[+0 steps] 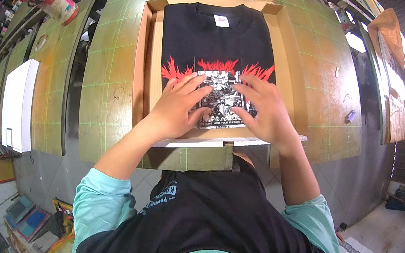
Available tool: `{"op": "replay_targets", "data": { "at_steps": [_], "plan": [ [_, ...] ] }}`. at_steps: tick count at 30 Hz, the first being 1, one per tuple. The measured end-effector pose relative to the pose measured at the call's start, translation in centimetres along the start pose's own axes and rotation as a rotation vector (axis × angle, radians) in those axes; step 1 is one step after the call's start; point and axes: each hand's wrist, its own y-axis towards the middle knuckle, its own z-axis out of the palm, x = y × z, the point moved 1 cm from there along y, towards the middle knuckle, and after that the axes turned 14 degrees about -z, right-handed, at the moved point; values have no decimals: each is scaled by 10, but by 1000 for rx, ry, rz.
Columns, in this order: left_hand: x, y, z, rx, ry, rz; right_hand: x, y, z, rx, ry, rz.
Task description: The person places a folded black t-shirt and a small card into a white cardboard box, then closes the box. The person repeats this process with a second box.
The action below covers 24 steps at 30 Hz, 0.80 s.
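A folded black T-shirt (218,40) with a red and white printed design and a white neck label lies in an open cardboard box (290,71), its lid raised at the back. My left hand (177,104) rests on the left part of the print, fingers apart and slightly bent. My right hand (261,112) rests on the print's right part, fingers likewise apart. Both appear to touch the shirt, with nothing gripped. A white strip (195,141) runs along the box's near side.
Green gridded boards (110,60) are on both sides of the box. At the upper left is a cup of tools (59,5). A white board or box (17,101) lies at the left. Crumpled brown paper (397,103) lies at the right, and a small purple object (350,116) sits nearer.
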Motion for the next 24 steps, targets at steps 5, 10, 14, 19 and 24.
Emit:
{"op": "replay_targets", "data": {
  "at_steps": [5, 10, 14, 19, 24],
  "plan": [
    [4, -1, -3, -12, -7, 24, 2, -5, 1, 52, -31, 11],
    [36, 0, -22, -236, -142, -83, -17, -22, -12, -142, 12, 230],
    [40, -10, -18, -4, 41, -133, -13, -28, -8, -79, -93, 278],
    [43, -11, -14, 0, 90, -153, -3, -15, -12, 108, -101, 429],
    [40, -13, -12, 19, 101, -179, -5, -18, -11, 130, -97, 441]
  ]
}}
